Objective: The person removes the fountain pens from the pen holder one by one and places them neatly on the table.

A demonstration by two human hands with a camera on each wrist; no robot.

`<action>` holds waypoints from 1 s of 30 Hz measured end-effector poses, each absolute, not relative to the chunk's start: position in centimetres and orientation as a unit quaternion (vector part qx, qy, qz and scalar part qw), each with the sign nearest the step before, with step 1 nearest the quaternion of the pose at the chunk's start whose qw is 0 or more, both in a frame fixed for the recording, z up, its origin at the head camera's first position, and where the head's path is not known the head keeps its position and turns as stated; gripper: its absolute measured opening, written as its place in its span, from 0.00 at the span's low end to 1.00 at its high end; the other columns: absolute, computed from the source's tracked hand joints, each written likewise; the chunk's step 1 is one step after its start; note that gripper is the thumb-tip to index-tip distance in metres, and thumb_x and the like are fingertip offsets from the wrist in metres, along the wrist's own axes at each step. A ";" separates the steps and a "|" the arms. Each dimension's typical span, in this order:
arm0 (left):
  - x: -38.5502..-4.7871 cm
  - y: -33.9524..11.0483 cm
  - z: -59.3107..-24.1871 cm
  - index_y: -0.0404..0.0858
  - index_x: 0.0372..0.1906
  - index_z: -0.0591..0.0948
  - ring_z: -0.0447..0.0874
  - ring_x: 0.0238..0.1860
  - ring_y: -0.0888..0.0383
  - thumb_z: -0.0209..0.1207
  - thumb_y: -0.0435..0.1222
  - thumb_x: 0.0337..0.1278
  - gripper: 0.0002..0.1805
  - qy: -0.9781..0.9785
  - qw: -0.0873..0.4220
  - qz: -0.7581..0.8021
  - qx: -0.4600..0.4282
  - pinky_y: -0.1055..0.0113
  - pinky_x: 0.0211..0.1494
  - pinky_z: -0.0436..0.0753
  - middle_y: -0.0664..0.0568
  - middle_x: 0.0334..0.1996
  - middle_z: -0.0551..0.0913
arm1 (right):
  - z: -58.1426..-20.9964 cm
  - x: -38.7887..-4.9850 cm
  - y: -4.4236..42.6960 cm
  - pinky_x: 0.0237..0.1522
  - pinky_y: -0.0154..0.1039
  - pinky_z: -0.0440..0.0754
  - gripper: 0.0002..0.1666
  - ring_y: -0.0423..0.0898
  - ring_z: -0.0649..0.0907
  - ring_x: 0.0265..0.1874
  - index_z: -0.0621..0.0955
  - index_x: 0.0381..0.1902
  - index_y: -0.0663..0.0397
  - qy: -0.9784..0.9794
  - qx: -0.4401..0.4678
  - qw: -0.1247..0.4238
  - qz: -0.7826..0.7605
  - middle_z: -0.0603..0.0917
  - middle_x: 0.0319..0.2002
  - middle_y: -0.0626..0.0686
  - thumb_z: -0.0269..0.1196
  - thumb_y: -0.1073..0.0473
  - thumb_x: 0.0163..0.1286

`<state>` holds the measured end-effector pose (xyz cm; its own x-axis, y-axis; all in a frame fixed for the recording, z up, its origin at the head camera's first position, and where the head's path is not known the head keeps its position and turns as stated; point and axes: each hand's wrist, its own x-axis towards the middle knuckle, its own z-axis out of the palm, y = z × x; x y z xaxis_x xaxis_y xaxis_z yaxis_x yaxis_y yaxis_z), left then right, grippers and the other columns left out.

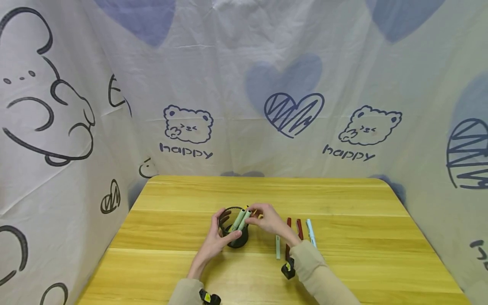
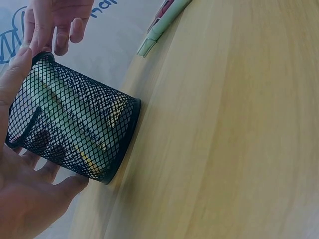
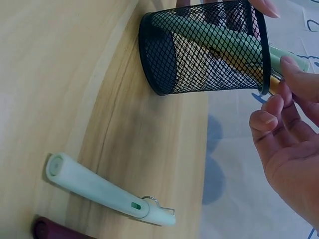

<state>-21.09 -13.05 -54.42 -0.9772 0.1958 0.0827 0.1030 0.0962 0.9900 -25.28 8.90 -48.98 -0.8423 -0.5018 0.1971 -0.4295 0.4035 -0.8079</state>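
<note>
A black mesh pen holder (image 1: 237, 240) (image 2: 79, 117) (image 3: 209, 50) stands on the table, with light green pens (image 1: 238, 219) and something yellow (image 3: 273, 85) inside. My left hand (image 1: 214, 242) (image 2: 30, 194) grips the holder, thumb on the near side and fingers round the far side. At the rim, my right hand (image 1: 268, 219) (image 2: 60, 17) (image 3: 294, 142) pinches the upper end of one green pen (image 3: 275, 60) between thumb and fingers. The yellow item's end lies close to those fingertips; whether they also touch it, I cannot tell.
Right of the holder, a light green pen (image 1: 278, 247) (image 3: 99, 190), two dark red pens (image 1: 299, 228) and a light blue pen (image 1: 311, 232) lie on the wooden table (image 1: 190, 190). My right forearm passes over part of them. Printed cloth hangs behind and at both sides.
</note>
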 end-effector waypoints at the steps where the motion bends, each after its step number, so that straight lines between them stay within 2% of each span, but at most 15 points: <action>1: -21.1 -13.0 -54.4 0.40 0.79 0.48 0.54 0.79 0.40 0.70 0.38 0.58 0.52 0.739 0.035 0.665 0.102 0.33 0.79 0.49 0.43 0.77 0.60 | -49.0 -25.3 8.9 0.36 0.32 0.81 0.13 0.43 0.82 0.35 0.84 0.49 0.63 0.836 -0.277 0.040 -0.472 0.86 0.42 0.60 0.67 0.62 0.69; 7: -21.1 -13.0 -54.4 0.39 0.79 0.48 0.55 0.79 0.41 0.70 0.38 0.58 0.53 0.740 0.036 0.664 0.100 0.36 0.80 0.52 0.44 0.77 0.60 | -49.1 -25.0 9.1 0.37 0.31 0.79 0.10 0.40 0.81 0.34 0.85 0.47 0.59 0.829 -0.259 0.032 -0.494 0.86 0.41 0.58 0.66 0.62 0.70; 15: -21.1 -13.0 -54.4 0.41 0.79 0.48 0.55 0.79 0.41 0.70 0.38 0.57 0.52 0.737 0.036 0.667 0.098 0.36 0.80 0.51 0.44 0.77 0.61 | -48.5 -24.5 9.1 0.38 0.33 0.79 0.10 0.43 0.82 0.37 0.84 0.46 0.55 0.827 -0.225 -0.002 -0.514 0.86 0.41 0.56 0.67 0.57 0.69; 17: -21.1 -13.0 -54.3 0.42 0.79 0.48 0.55 0.79 0.41 0.70 0.39 0.58 0.52 0.741 0.037 0.663 0.100 0.35 0.80 0.51 0.44 0.77 0.60 | -48.4 -24.4 9.2 0.38 0.33 0.80 0.11 0.42 0.83 0.37 0.84 0.46 0.56 0.825 -0.218 -0.005 -0.522 0.85 0.43 0.57 0.67 0.57 0.70; 24: -21.1 -13.1 -54.2 0.42 0.79 0.49 0.55 0.79 0.41 0.70 0.40 0.58 0.52 0.747 0.039 0.656 0.100 0.32 0.79 0.50 0.44 0.77 0.60 | -48.5 -24.3 9.3 0.26 0.33 0.80 0.14 0.37 0.80 0.27 0.80 0.51 0.63 0.771 -0.195 0.006 -0.606 0.82 0.39 0.67 0.62 0.59 0.74; 30: -21.1 -12.9 -54.3 0.44 0.78 0.50 0.55 0.78 0.41 0.71 0.38 0.57 0.51 0.740 0.034 0.664 0.099 0.36 0.80 0.51 0.43 0.77 0.61 | -48.7 -24.3 9.4 0.30 0.33 0.85 0.15 0.40 0.85 0.28 0.76 0.51 0.67 0.732 -0.187 -0.002 -0.655 0.85 0.47 0.71 0.58 0.58 0.77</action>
